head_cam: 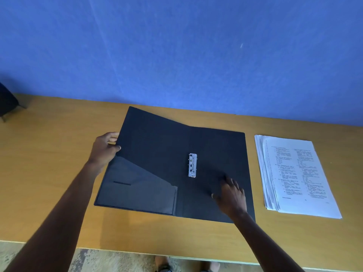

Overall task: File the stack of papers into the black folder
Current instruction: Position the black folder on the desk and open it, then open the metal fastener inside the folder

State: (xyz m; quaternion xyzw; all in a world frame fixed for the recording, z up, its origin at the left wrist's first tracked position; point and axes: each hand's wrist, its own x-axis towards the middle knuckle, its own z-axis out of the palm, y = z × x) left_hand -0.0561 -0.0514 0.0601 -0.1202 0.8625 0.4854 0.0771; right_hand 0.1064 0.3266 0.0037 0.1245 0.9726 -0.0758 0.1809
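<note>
The black folder (157, 142) lies spread open on the wooden table (49, 154), its left cover raised a little off the surface. My left hand (105, 149) grips the outer edge of that left cover. My right hand (230, 195) rests flat, fingers spread, on the right inner panel. A silver metal clip (192, 164) sits at the spine, and a clear pocket (137, 185) covers the lower part of the left cover. The stack of printed papers (294, 175) lies to the right of the folder, untouched.
A blue wall (176, 52) rises right behind the table. A dark object (7, 103) stands at the table's far left. Below the table's front edge are patterned floor and the person's feet (163, 265).
</note>
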